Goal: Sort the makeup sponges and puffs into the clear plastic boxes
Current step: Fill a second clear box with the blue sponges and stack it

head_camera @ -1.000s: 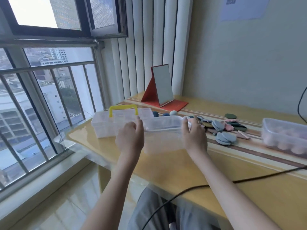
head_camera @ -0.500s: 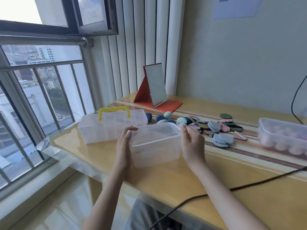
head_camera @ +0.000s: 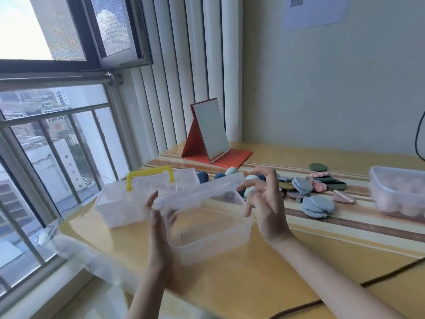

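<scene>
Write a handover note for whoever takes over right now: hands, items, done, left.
Left hand and right hand: both hold the clear plastic lid, lifted off the empty clear plastic box.
Yellow-handled clear organiser case sits left of it, shut.
Egg-shaped blue and mint sponges and flat blue, pink and green puffs lie loose on the yellow table.
Clear tub of pink balls at far right.
Done: box opened. Left: all sorting.

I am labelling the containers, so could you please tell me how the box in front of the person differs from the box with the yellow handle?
The front box is open and looks empty, its lid lifted between both hands; the handled box lies closed and untouched to its left. Only the handled box has a yellow handle. Both are clear plastic on the desk.
</scene>
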The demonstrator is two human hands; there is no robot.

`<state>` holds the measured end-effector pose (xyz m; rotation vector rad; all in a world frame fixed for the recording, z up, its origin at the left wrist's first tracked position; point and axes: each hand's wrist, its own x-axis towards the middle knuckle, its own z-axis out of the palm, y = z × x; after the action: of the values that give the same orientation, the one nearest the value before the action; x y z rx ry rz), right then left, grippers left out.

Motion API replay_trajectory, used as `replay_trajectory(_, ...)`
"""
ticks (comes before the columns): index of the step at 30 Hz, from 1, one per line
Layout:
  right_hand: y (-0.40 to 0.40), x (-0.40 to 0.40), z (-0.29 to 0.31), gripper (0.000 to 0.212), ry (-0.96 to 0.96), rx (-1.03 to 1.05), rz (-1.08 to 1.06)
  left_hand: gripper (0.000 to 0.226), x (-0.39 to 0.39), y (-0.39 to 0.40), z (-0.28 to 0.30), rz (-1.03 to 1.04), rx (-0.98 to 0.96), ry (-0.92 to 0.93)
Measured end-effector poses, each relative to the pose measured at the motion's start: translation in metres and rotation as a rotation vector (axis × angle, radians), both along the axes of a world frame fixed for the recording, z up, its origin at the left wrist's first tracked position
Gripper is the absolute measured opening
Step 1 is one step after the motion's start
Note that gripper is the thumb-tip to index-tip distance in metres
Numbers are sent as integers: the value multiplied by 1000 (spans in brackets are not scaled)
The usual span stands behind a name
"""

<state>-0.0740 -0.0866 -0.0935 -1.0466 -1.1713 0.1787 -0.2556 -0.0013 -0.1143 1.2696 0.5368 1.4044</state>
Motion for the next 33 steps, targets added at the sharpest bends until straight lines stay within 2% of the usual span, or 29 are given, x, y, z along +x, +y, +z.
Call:
replay_trajectory(1,0,-1,-2,40,-17,-35,22,97,2,0,0,-4,8,3)
replay_trajectory(3,1,-4,-7,33,-134,-136,30,78,3,0,-3,50,41,62)
replay_trajectory(5,2,-7,-6,23,-325,-274,-56,53,-1,-2,-8,175,100,151)
replay_trajectory(7,5,-9,4,9,-524,-454,-175,43,-6,-6,-8,367,256,264)
replay_trajectory(8,7,-11,9,15,-591,-540,-185,37,-9,-7,-7,466,375,326)
replay_trajectory(10,13,-12,17,41,-671,-643,-141,25,-16,-8,-3,600,620,468)
replay_trajectory(14,26,-15,24,79,-923,-822,-145,12,-20,-4,22,493,982,707)
replay_trajectory(16,28,-16,25,80,-1050,-886,-159,14,-16,1,31,409,1080,873)
replay_trajectory(19,28,-19,30,71,-1199,-951,-187,26,4,17,44,203,1060,1069)
replay_trajectory(21,26,-18,34,60,-1164,-982,-167,32,23,27,49,124,1005,1180)
replay_trajectory(22,25,-15,36,51,-1080,-962,-135,35,31,32,49,89,947,1219)
replay_trajectory(23,24,-11,37,40,-935,-911,-81,39,37,36,45,57,888,1257)
replay_trajectory(25,24,6,35,21,-478,-716,34,45,41,41,34,25,870,1364)
replay_trajectory(26,26,18,33,18,-262,-619,10,47,40,43,30,30,891,1418)
replay_trajectory(27,28,31,30,18,-145,-552,-87,48,40,43,28,38,898,1437)
replay_trajectory(28,31,44,25,18,-161,-534,-249,48,40,43,28,45,891,1432)
replay_trajectory(30,38,62,10,29,-384,-691,-529,46,41,42,31,57,882,1406)
replay_trajectory(33,42,62,-21,54,-712,-1047,-568,47,42,41,32,54,872,1416)
